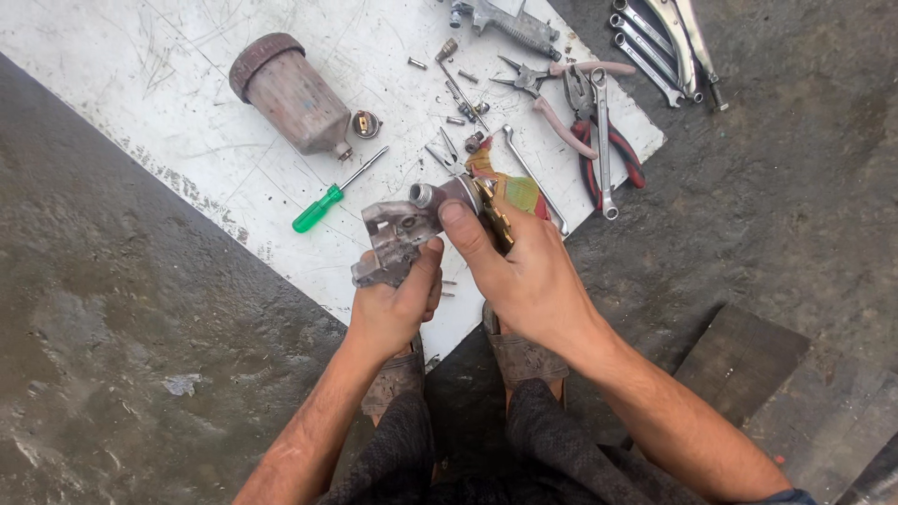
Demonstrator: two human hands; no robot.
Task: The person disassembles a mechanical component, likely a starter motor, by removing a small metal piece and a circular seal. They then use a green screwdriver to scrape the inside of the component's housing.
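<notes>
My left hand (393, 304) grips the handle of a worn grey metal spray gun body (398, 234), held over a white board (187, 84). At the gun's front end, my right hand (524, 271) is closed around the nozzle, thumb pressed on the metal cap (440, 194). Under the right hand's fingers lies a colourful rag (514, 187). A dirty metal paint cup (295, 93) lies on its side on the board, beyond the hands.
A green-handled screwdriver (327, 198), several small screws and fittings (463, 98), pliers (552, 93), red-handled pliers (613, 150) and spanners (655, 42) lie on and beside the board. Another spray gun part (510, 23) is at the top. Wet concrete floor (112, 309) surrounds it. My sandalled feet (519, 355) are below.
</notes>
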